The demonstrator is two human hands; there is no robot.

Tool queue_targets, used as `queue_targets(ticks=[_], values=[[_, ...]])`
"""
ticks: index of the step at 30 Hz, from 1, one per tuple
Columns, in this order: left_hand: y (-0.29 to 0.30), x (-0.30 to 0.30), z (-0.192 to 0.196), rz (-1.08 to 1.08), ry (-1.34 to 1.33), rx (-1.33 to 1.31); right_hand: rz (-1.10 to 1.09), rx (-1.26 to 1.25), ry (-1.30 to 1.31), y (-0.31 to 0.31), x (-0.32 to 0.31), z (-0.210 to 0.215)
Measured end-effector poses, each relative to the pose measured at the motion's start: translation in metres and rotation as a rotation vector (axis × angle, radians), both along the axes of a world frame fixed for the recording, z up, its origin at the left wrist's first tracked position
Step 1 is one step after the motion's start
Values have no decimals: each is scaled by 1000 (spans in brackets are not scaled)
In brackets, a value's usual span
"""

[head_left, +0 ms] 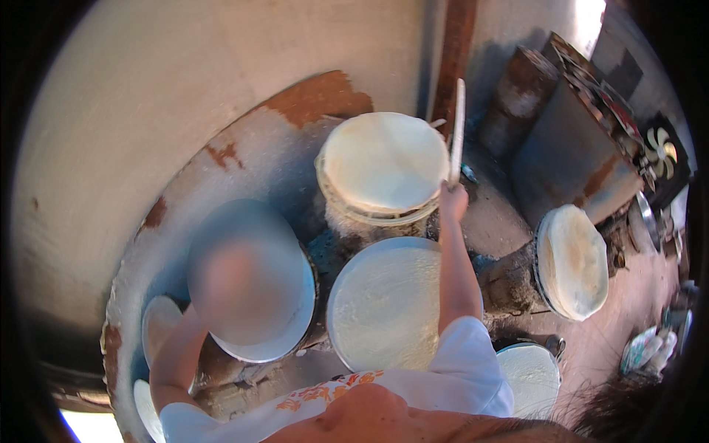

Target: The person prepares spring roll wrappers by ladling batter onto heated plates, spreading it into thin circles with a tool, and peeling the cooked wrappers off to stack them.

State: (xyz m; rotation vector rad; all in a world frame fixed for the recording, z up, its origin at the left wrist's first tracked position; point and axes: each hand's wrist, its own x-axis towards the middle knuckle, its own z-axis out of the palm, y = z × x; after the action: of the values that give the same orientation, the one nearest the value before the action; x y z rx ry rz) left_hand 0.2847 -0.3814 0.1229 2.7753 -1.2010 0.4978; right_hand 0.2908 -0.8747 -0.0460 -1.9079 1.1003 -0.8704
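My right hand (453, 201) is closed round the lower end of a long, thin, pale stick (458, 133), which stands nearly upright. Just left of it, a thick stack of round, pale, flat sheets like flatbread (384, 162) sits on a round support. Below my right forearm lies a large round griddle (384, 306) covered with a pale, grainy layer. My left hand (229, 280) is over a round pan with a whitish rim (277, 343). A heavy blur hides its fingers and whatever it touches.
Another stack of round pale sheets (572, 262) stands at the right. A pale-topped round pan (530, 376) is near my right elbow. A curved, rust-patched metal wall (317, 100) rises at the far left. Rusty drum (517, 88), metal panel (572, 151) and fan (661, 151) stand far right.
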Motion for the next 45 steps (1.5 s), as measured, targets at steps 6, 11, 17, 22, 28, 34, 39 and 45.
queue_targets(ticks=[6, 11, 17, 22, 28, 34, 39, 45], values=[[163, -177, -115, 473, 355, -24, 554, 273, 34, 237, -103, 48], [296, -438, -247, 939, 587, -342, 1327, 365, 66, 485, -211, 25], [379, -618, -307, 1620, 711, -860, 1784, 259, 258, 600, -358, -21], [451, -666, -332, 1779, 557, -1279, 1944, -60, 345, 646, -382, -9], [591, -760, -365, 1906, 83, -1792, 2303, -362, 140, 819, -415, 12], [668, -860, -405, 2101, -33, -1899, 2691, -483, 101, 982, -572, 17], [569, -850, -351, 2166, 43, -1501, 2798, -959, 381, 1059, -694, -31], [532, -967, -348, 2189, -50, -2240, 2792, -1461, 363, 1118, -783, -70]])
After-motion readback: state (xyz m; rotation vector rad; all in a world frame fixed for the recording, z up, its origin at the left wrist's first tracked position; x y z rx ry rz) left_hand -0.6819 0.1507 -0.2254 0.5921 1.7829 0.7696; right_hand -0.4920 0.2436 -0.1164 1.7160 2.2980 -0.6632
